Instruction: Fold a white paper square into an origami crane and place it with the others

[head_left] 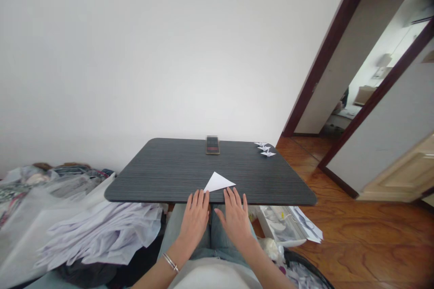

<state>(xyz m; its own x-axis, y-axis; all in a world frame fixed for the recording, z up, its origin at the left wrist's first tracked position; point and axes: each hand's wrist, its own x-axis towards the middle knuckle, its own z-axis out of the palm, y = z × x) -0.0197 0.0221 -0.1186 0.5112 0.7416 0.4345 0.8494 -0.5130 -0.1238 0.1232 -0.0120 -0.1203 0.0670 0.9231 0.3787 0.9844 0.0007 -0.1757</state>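
A white sheet of paper folded into a triangle [219,182] lies near the front edge of the dark table [162,167], its peak pointing away from me. At its left corner rest the fingertips of my left hand [195,214], which is flat with fingers stretched out. My right hand [235,216] lies by the triangle's lower right side, fingers extended and the thumb held apart. Neither hand grips anything. Whether the fingertips press on the paper or only on the tabletop beside it is hard to make out.
Three small white paper cranes [264,149] stand at the table's back right corner. A phone-like device [212,145] sits at the back middle, against the wall. Piled white cloth or paper [108,232] is at left; a white box [283,226] is below right.
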